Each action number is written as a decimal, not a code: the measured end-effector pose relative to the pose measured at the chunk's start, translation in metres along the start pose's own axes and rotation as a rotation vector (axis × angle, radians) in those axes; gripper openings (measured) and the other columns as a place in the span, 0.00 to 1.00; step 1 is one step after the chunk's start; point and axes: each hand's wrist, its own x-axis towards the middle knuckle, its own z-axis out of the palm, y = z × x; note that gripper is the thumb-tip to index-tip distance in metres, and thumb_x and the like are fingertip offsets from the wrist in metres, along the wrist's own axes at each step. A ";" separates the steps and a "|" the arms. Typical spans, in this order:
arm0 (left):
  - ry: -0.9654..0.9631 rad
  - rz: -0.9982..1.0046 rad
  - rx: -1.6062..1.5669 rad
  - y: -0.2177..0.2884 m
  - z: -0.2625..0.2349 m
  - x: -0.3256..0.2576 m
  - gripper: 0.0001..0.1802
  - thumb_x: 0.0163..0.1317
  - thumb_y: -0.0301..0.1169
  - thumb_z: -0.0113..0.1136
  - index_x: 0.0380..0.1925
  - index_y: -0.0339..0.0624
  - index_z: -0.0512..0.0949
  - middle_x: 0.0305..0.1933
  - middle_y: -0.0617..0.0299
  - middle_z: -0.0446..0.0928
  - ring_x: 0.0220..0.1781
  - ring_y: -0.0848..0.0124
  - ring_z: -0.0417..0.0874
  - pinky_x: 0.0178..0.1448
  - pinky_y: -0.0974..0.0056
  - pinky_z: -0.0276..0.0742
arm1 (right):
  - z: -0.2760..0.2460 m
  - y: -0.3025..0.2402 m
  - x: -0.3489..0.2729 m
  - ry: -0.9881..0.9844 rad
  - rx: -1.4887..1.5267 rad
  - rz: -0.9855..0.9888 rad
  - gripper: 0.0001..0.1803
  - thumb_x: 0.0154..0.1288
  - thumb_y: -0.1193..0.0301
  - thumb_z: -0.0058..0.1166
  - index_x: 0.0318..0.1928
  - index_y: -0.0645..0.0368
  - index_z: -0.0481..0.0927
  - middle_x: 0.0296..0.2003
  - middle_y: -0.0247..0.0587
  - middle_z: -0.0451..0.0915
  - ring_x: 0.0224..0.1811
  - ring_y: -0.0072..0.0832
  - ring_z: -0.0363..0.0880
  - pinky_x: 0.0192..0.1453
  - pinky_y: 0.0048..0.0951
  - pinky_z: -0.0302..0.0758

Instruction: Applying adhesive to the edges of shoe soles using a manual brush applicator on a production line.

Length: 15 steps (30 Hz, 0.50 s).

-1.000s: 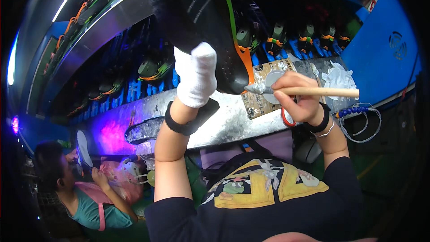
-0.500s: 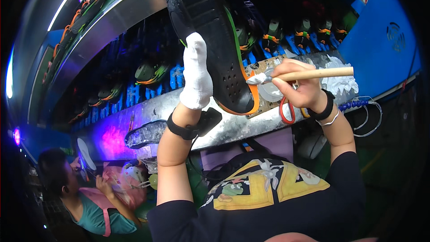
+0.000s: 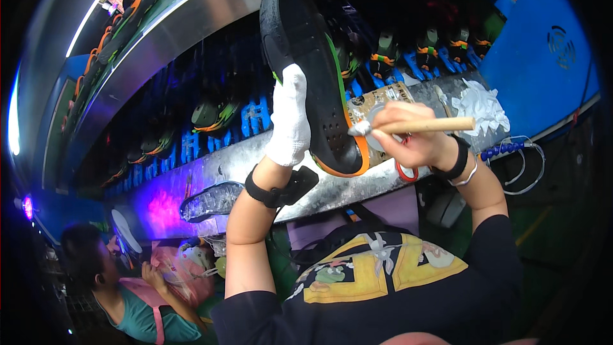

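In my left hand [image 3: 291, 121], which wears a white glove, a large black shoe sole [image 3: 313, 83] with an orange and green rim is gripped by its left edge. The sole stands lengthwise, its orange heel end nearest me; small holes dot its inside near the heel. My bare right hand [image 3: 412, 133] is closed around a brush [image 3: 428, 125] with a pale wooden handle. The brush's whitish tip touches or nearly touches the orange rim on the right side of the heel. Below the right hand, a red-handled tool [image 3: 406, 172] lies partly hidden.
A metal ledge [image 3: 345, 186] runs across in front of me, bearing a clear sole-shaped tray [image 3: 211, 202], cardboard [image 3: 389, 96] and crumpled white paper [image 3: 480, 107]. Behind it, shoes [image 3: 214, 112] sit on blue holders. More soles line an upper shelf [image 3: 191, 1]. A co-worker [image 3: 131, 287] sits at lower left.
The sole and my left hand have shifted slightly right and toward me. My right hand with the brush has moved a little left and down, staying along the orange heel rim.
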 end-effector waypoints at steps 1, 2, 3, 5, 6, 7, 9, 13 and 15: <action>-0.008 0.001 0.001 -0.002 0.001 -0.001 0.29 0.64 0.53 0.42 0.52 0.38 0.68 0.43 0.57 0.75 0.40 0.72 0.79 0.44 0.67 0.78 | 0.000 0.000 0.000 0.003 -0.019 0.038 0.03 0.47 0.83 0.54 0.26 0.65 0.75 0.24 0.40 0.76 0.21 0.29 0.72 0.23 0.25 0.68; 0.000 -0.007 0.005 -0.003 0.002 -0.001 0.29 0.64 0.53 0.43 0.52 0.38 0.67 0.43 0.57 0.75 0.41 0.72 0.79 0.44 0.68 0.78 | -0.002 0.001 0.002 0.000 -0.041 0.076 0.03 0.47 0.84 0.53 0.24 0.65 0.74 0.24 0.40 0.76 0.22 0.30 0.73 0.25 0.25 0.69; 0.011 -0.024 0.010 -0.006 0.003 -0.004 0.30 0.64 0.53 0.44 0.53 0.38 0.67 0.43 0.58 0.75 0.41 0.73 0.78 0.44 0.68 0.78 | 0.000 0.006 0.005 0.075 -0.045 -0.035 0.03 0.47 0.84 0.54 0.24 0.66 0.74 0.24 0.41 0.76 0.22 0.31 0.73 0.23 0.26 0.69; 0.046 -0.036 0.079 -0.010 0.004 -0.006 0.29 0.64 0.52 0.44 0.54 0.39 0.65 0.45 0.57 0.74 0.42 0.73 0.78 0.44 0.68 0.77 | -0.005 0.012 0.010 0.083 -0.110 -0.085 0.04 0.47 0.85 0.54 0.26 0.66 0.75 0.25 0.41 0.76 0.20 0.27 0.71 0.20 0.24 0.66; 0.051 -0.026 0.112 -0.013 0.005 -0.005 0.29 0.64 0.52 0.44 0.54 0.39 0.64 0.45 0.57 0.73 0.43 0.73 0.77 0.44 0.68 0.77 | -0.008 0.015 0.014 0.105 -0.122 -0.119 0.04 0.47 0.85 0.54 0.27 0.66 0.76 0.26 0.41 0.77 0.18 0.24 0.69 0.19 0.22 0.64; 0.049 -0.055 0.144 -0.015 0.005 -0.006 0.31 0.65 0.53 0.41 0.55 0.39 0.64 0.48 0.57 0.73 0.45 0.72 0.77 0.48 0.67 0.76 | -0.010 0.018 0.017 0.131 -0.149 -0.151 0.04 0.47 0.85 0.54 0.27 0.67 0.76 0.26 0.40 0.77 0.18 0.23 0.68 0.18 0.21 0.62; 0.045 -0.094 0.201 -0.019 0.004 -0.006 0.34 0.66 0.56 0.34 0.57 0.38 0.63 0.53 0.57 0.71 0.51 0.69 0.75 0.55 0.64 0.73 | -0.014 0.021 0.022 0.164 -0.179 -0.150 0.05 0.47 0.86 0.54 0.27 0.67 0.75 0.26 0.40 0.76 0.18 0.22 0.68 0.18 0.20 0.61; -0.017 -0.084 0.081 -0.021 0.007 -0.006 0.25 0.66 0.45 0.45 0.56 0.40 0.62 0.47 0.57 0.72 0.42 0.74 0.76 0.46 0.71 0.75 | -0.023 0.025 0.033 0.205 -0.253 -0.166 0.05 0.48 0.85 0.54 0.28 0.66 0.76 0.24 0.40 0.76 0.18 0.22 0.68 0.18 0.20 0.63; -0.043 -0.082 0.096 -0.019 0.010 -0.006 0.24 0.67 0.43 0.44 0.57 0.40 0.61 0.47 0.58 0.72 0.43 0.74 0.76 0.46 0.72 0.75 | -0.028 0.026 0.039 0.242 -0.285 -0.174 0.06 0.50 0.84 0.54 0.31 0.66 0.76 0.23 0.41 0.75 0.18 0.24 0.69 0.20 0.20 0.64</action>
